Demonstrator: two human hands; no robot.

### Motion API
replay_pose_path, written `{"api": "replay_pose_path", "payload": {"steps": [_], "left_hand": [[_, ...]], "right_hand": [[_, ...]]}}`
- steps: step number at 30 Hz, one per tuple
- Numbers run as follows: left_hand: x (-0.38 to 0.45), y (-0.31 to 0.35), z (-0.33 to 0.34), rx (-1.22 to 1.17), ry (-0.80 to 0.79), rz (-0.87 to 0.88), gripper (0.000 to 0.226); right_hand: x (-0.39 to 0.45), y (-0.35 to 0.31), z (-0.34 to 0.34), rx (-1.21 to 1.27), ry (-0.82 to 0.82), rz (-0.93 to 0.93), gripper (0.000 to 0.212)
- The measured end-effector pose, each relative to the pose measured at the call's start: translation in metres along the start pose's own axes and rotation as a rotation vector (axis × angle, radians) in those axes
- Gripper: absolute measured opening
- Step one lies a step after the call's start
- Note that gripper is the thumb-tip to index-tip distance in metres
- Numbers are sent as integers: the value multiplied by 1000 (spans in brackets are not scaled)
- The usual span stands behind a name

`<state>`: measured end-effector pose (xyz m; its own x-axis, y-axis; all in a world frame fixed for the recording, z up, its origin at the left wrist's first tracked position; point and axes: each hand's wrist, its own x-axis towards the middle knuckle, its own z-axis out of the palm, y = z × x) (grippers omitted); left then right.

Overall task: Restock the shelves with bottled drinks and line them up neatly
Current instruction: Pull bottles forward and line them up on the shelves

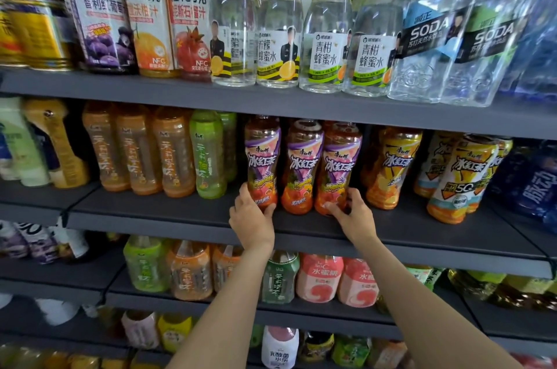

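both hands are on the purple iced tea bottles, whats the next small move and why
Probably slide the three purple bottles forward together. The left hand grips the left one, the right hand the right one, and bare shelf lies in front of them.

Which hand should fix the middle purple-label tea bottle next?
Probably the left. The left hand grips the left purple-label bottle with its thumb right beside the middle bottle. The right hand wraps the right bottle from its far side.

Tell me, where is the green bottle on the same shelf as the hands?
In the head view, the green bottle stands left of centre, between the orange tea bottles and the purple-labelled bottle the left hand grips.
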<state>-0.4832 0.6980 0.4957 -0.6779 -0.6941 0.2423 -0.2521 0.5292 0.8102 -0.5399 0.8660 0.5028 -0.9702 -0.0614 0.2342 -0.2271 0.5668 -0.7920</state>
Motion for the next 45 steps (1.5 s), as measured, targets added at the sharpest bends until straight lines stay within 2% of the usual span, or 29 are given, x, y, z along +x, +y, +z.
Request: {"api": "replay_pose_path", "payload": {"steps": [10,13,16,19,23,26,28,30,32,34,39,45], "left_hand": [[-3,-5,-2,-18,-15,50,76],[-8,-7,-2,-123,43,59,74],[-20,-2,0,-183,159,60,61],[-32,12,7,-197,217,219,49],[-48,51,24,-240,168,467,38],[-65,83,48,-229,88,623,33],[-77,103,74,-209,11,666,36],[-85,120,103,-199,-109,621,48],[-85,135,131,-207,-206,495,65],[-79,148,154,-231,-236,350,75],[-71,155,181,-152,-184,182,54],[-79,153,168,-97,-169,181,51]], "right_hand": [[-1,-8,-1,48,-44,46,56],[0,-8,-3,52,-58,58,55],[0,-7,-4,58,-59,50,54],[-1,-4,-7,57,-69,12,55],[-2,11,-22,137,-62,-32,63],[1,38,-48,133,109,-42,41],[8,58,-72,68,208,-80,29],[17,75,-96,-5,188,-92,29],[24,92,-115,-58,110,-114,34],[30,109,-127,-90,32,-130,36],[37,123,-128,-102,-57,-215,34],[42,125,-125,-130,-72,-245,34]]}}
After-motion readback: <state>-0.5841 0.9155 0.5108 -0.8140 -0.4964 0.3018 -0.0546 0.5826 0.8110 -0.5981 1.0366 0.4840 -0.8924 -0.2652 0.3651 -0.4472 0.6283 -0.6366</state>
